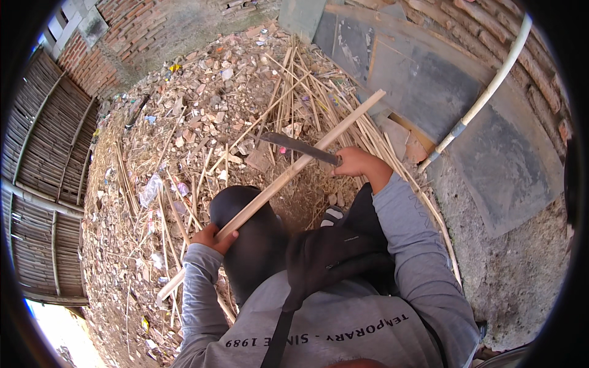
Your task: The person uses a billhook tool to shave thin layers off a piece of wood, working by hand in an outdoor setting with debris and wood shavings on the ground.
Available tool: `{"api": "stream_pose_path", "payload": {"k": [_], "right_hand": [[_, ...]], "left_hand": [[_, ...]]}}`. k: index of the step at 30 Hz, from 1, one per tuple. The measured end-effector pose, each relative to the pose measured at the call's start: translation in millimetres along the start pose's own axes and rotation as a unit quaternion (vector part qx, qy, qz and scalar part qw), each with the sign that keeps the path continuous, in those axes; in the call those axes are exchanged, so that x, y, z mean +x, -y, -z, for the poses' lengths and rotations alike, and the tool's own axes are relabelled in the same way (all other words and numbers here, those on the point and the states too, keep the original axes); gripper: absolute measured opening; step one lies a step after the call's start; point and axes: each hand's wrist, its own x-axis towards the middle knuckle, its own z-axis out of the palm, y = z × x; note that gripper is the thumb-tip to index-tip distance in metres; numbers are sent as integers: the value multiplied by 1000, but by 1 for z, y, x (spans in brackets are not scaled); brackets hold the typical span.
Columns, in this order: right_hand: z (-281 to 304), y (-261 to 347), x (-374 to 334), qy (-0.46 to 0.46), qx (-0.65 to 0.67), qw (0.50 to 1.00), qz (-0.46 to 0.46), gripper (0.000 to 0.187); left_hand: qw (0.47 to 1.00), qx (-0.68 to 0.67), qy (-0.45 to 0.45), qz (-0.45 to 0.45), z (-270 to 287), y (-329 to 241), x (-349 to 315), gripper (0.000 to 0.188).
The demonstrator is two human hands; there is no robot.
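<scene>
A long pale strip of split bamboo (288, 174) slants across my lap, from the lower left up to the far right. My left hand (214, 238) is closed around its lower part, beside my dark-clad knee. In my right hand (361, 163) is a machete (294, 146) with a dark, broad blade, gripped at the handle end. The blade points left and crosses the strip near its middle. Whether its edge bites into the bamboo or only rests against it, I cannot tell. The machete's handle is mostly hidden by my fingers.
Rubble and broken brick (202, 116) cover the ground, with thin bamboo sticks (294, 80) piled ahead. On the right, dark panels (423, 80) lean against a brick wall near a white pipe (485, 95). A woven bamboo fence (37, 141) stands at left.
</scene>
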Motion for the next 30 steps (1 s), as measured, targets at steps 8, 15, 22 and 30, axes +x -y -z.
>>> {"api": "stream_pose_path", "payload": {"k": [8, 15, 22, 30], "right_hand": [[3, 3, -4, -2, 12, 1000, 3, 45], [3, 3, -4, -21, -10, 999, 26, 41], [-1, -1, -3, -37, -4, 999, 20, 41], [-3, -6, -1, -40, -5, 999, 21, 40]], "left_hand": [[1000, -4, -6, -1, 1, -2, -2, 74], [1000, -1, -23, -11, 0, -1, -3, 71], [1000, 1, -22, -10, 0, -3, -3, 69], [1000, -3, -22, -10, 1, -5, -4, 69]]}}
